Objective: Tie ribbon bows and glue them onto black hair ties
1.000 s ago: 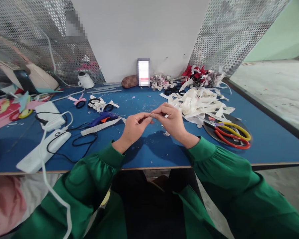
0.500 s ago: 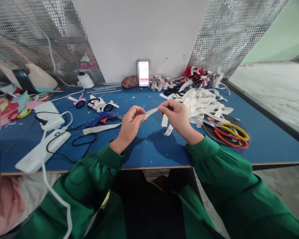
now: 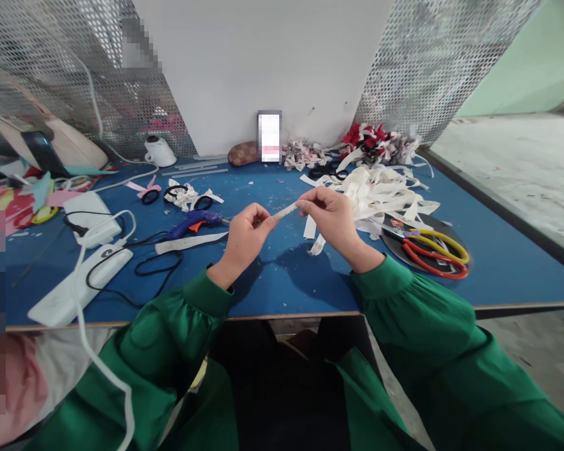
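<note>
A cream fabric strip (image 3: pixel 286 211) is stretched between my two hands above the blue table. My left hand (image 3: pixel 245 239) pinches it, and the strip's tail runs out behind that hand to the left over the table. At the strip's right end, my right hand (image 3: pixel 328 219) grips it between thumb and fingertips. Beside my right hand lies a heap of cream fabric strips (image 3: pixel 380 191). A blue glue gun (image 3: pixel 195 222) with an orange trigger rests just left of my left hand.
Scissors with red and yellow handles (image 3: pixel 437 254) lie on a dark round plate at right. A white power strip (image 3: pixel 82 288) with cables is at left. Black hair ties with cream fabric (image 3: pixel 183 195) sit behind the glue gun. A phone (image 3: pixel 269 136) stands against the back panel.
My left hand has shifted slightly along the strip and its thumb has turned toward my right hand. The fold of fabric between the hands looks narrower. My right hand has hardly moved.
</note>
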